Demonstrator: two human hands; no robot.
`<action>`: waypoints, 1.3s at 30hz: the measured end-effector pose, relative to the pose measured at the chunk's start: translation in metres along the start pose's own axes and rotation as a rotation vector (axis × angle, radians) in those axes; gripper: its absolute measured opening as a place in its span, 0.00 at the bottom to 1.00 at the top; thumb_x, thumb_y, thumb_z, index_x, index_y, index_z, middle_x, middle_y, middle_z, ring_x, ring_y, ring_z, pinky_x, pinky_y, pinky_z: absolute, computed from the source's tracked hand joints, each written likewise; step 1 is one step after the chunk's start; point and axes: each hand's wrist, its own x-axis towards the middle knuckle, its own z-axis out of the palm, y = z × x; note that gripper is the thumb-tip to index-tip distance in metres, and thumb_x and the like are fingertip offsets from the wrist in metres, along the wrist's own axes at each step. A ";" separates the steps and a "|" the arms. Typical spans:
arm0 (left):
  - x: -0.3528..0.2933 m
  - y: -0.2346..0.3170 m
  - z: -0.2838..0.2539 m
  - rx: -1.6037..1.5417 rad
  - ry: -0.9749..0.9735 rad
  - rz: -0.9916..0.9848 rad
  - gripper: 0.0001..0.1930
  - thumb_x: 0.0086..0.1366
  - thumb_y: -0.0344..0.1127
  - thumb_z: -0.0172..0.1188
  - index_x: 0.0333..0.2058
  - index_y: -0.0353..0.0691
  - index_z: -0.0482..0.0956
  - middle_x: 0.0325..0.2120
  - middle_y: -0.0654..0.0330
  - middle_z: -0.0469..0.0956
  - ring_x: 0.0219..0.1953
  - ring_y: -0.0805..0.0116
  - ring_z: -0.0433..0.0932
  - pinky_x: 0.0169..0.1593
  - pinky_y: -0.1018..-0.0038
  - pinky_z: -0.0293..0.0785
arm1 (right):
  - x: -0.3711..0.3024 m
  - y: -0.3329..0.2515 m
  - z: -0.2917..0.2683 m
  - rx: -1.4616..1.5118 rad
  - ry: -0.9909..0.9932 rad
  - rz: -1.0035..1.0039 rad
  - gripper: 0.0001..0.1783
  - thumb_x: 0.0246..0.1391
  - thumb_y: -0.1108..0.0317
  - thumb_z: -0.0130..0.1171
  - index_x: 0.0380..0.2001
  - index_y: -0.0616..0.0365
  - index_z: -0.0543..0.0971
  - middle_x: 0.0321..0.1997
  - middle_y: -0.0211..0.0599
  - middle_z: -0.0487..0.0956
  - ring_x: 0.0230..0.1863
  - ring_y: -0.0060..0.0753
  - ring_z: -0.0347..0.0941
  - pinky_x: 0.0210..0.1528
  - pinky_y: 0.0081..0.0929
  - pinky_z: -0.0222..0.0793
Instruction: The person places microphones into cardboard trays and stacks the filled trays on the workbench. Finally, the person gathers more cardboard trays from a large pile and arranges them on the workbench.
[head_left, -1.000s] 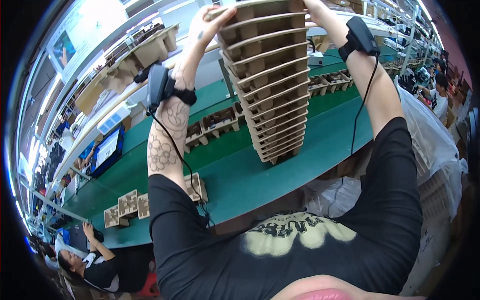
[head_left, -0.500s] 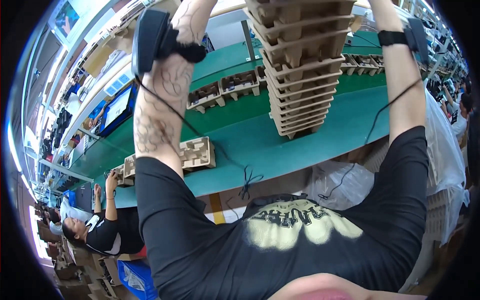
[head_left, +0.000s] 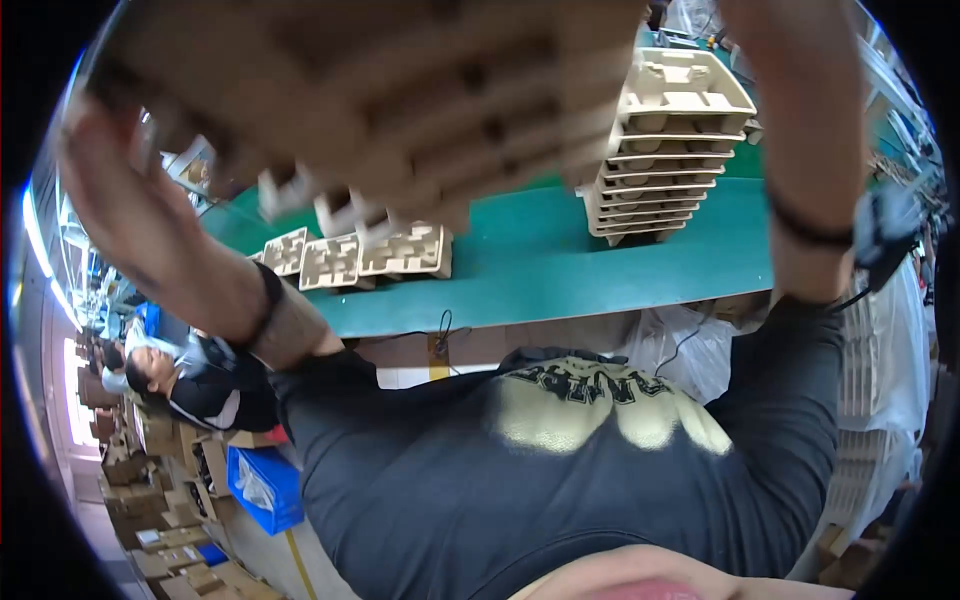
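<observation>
A blurred stack of brown moulded-pulp trays (head_left: 400,110) hangs tilted at the upper left, close to the camera and over the green table (head_left: 530,270). My left hand (head_left: 115,170) is closed on the left end of these trays, its fingers partly hidden by blur. My right forearm and the blurred base of my right hand (head_left: 785,70) rise at the upper right; the fingers pass out of the picture. Below and left of that arm, a remaining stack of pulp trays (head_left: 665,165) stands on the table. Black bands circle both wrists.
Several pulp trays (head_left: 400,250) stand in a row on the table's left part. At the lower left are another person (head_left: 205,390), a blue bin (head_left: 265,490) and cardboard boxes (head_left: 170,550). Clear plastic sheeting (head_left: 680,345) lies beyond the table's near edge, and a black cable (head_left: 440,330) dangles there.
The upper part of the tall tray stack has come off and moved left with my left hand. The lower part stays on the table, its top tray now uncovered. Both arms are lower in view.
</observation>
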 end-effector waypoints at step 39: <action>-0.393 -0.098 -0.394 0.957 0.164 -1.213 0.12 0.60 0.26 0.55 0.44 0.36 0.76 0.32 0.57 0.80 0.36 0.72 0.78 0.42 0.75 0.73 | -0.182 0.130 0.173 0.354 -0.174 0.433 0.11 0.54 0.67 0.54 0.32 0.67 0.77 0.30 0.41 0.77 0.33 0.27 0.71 0.36 0.24 0.66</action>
